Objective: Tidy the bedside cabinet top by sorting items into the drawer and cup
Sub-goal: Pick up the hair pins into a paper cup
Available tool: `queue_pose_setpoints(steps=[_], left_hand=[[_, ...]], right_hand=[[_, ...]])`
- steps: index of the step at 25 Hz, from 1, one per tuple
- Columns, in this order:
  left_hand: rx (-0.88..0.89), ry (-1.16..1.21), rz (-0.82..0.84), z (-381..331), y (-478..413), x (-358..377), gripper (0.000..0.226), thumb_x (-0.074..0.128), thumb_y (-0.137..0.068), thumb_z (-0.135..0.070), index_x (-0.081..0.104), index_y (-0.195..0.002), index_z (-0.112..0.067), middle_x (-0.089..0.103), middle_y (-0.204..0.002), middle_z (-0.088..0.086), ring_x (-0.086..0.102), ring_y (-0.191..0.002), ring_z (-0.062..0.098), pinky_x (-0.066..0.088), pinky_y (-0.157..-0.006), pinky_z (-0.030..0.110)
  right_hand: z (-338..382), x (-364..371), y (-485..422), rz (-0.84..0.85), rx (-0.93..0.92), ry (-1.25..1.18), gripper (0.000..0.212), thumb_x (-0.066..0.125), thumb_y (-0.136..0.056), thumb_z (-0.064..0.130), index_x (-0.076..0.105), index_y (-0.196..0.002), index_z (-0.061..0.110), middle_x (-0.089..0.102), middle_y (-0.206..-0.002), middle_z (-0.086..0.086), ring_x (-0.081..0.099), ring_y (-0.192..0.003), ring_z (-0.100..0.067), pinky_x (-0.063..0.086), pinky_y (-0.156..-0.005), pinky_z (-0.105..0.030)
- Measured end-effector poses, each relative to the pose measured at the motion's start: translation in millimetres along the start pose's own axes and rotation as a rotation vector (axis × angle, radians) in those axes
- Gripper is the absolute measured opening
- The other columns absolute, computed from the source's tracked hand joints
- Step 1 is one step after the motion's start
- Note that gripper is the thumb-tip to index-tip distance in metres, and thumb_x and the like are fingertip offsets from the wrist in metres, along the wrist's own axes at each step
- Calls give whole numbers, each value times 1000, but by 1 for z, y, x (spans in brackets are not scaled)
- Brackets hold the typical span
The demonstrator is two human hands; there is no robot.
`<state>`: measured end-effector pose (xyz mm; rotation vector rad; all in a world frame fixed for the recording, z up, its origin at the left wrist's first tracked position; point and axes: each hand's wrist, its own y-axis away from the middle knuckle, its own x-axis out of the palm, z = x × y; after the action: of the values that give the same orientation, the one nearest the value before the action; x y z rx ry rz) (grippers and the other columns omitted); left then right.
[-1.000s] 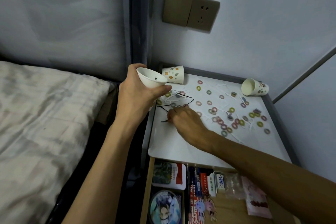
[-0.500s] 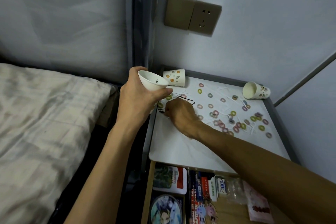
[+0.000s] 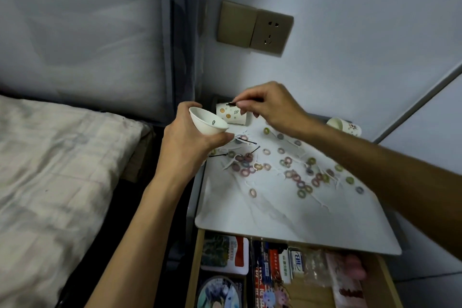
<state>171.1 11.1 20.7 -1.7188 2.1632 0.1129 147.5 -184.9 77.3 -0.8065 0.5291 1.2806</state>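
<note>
At centre frame in the head view, I have the left hand (image 3: 185, 142) wrapped round a white cup (image 3: 207, 120), fingers (image 3: 225, 136) curled under its base and the mouth tipped toward the right. Just upper right of it, the right hand (image 3: 270, 105) pinches 1 black hairpin (image 3: 231, 104) between thumb and fingertips (image 3: 241, 105); the pin pokes out leftward, above and just beside the rim, not yet inside. I judge this is the pin-sorting step. Next I should carry the pin over the mouth and let go. 1 pin already lies in the cup, and 3 more hairpins (image 3: 247, 142) lie lower on the cabinet top (image 3: 275, 220) among hair ties (image 3: 287, 162). At the bottom of the frame the drawer (image 3: 385, 280) stands open.
</note>
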Motion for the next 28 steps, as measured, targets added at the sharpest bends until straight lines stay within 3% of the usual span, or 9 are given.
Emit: queue_pose_setpoints(steps=[6, 9, 11, 13, 15, 19, 24, 26, 28], left_hand=[[5, 19, 68, -9, 3, 9, 82, 77, -40, -61, 53, -113, -34, 66, -90, -17, 59, -80, -14, 42, -56, 6], [15, 18, 27, -10, 2, 9, 78, 82, -44, -57, 52, -112, -36, 64, -89, -20, 60, -82, -10, 41, -56, 6], [21, 8, 3, -6, -1, 8, 76, 88, -50, -50, 51, -115, -35, 64, -93, -18, 60, -85, -4, 41, -57, 6], [31, 1, -12, -5, -2, 8, 75, 89, -52, -46, 51, -115, -34, 62, -93, -18, 58, -86, -5, 41, -58, 2], [39, -3, -26, -4, -3, 7, 74, 89, -53, -45, 51, -115, -34, 62, -93, -18, 57, -85, -7, 39, -59, -1], [39, 9, -53, -2, -6, 5, 73, 91, -54, -41, 52, -116, -31, 62, -94, -17, 57, -83, -8, 37, -58, -2], [44, 17, -49, 0, -6, 7, 70, 91, -56, -38, 52, -114, -30, 62, -92, -17, 57, -82, -15, 38, -58, -1], [46, 11, -47, -1, -8, 7, 72, 91, -55, -40, 52, -115, -29, 62, -93, -16, 58, -83, -10, 39, -59, 0], [48, 3, -41, -1, -9, 7, 73, 90, -55, -41, 52, -116, -29, 62, -93, -17, 58, -85, -7, 39, -58, 0]], right_hand=[[43, -8, -8, 401, -251, 158, 16, 73, -84, 17, 77, -99, 18, 72, -88, 14, 65, -79, 7, 46, -72, -8], [22, -8, -16, 167, -223, 11, 10, 70, -87, 16, 76, -95, 18, 71, -87, 10, 65, -79, 0, 49, -72, -13], [-10, -7, -19, 30, -54, -1, 8, 68, -89, 16, 75, -93, 15, 72, -84, 7, 64, -72, -4, 49, -69, -18], [-51, 5, -15, 77, 185, 127, 10, 70, -88, 15, 75, -94, 10, 73, -85, 1, 64, -70, -7, 51, -71, -25], [-88, 25, -11, 123, 351, 234, 8, 72, -86, 14, 75, -91, 9, 74, -90, -6, 68, -82, -16, 53, -80, -32], [-121, 57, -14, 83, 495, 250, 14, 76, -82, 29, 72, -80, 16, 73, -89, -5, 65, -93, -20, 53, -81, -33], [-134, 71, -16, 63, 458, 269, 23, 75, -82, 39, 72, -79, 16, 69, -78, 1, 56, -73, -9, 40, -66, -24], [-135, 69, -14, 65, 409, 267, 19, 74, -84, 36, 73, -79, 18, 65, -73, 7, 50, -67, -3, 34, -58, -17], [-136, 65, -12, 88, 355, 230, 16, 76, -82, 33, 74, -80, 17, 64, -72, 9, 54, -71, -2, 38, -61, -15]])
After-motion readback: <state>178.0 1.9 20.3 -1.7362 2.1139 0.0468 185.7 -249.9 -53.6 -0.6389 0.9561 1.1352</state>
